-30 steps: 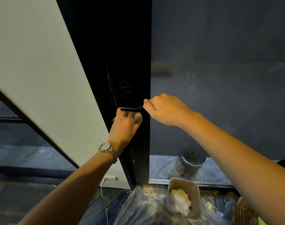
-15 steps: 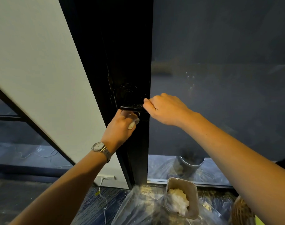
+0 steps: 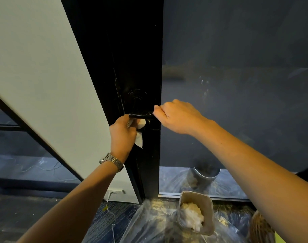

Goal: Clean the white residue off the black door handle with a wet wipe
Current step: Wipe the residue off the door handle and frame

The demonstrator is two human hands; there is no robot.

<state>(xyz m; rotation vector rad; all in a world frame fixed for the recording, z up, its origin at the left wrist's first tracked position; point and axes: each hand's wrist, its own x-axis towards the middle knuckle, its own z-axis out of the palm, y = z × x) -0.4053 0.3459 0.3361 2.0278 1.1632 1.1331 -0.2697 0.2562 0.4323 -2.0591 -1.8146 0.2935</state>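
Single head-worn wide view, forward and down, near the door handle point(image 3: 141, 116)

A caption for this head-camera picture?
Left hand holds a wipe beneath the black door handle; right hand grips its end.

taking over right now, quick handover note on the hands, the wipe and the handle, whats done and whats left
Left hand grips the wet wipe, held at the underside of the black door handle.
Right hand grips the handle's other end, steadying it.
Done: cannot tell how much is clean.
Left: what look like pale specks show on the handle's top beside the right hand; wipe there, then check all round.
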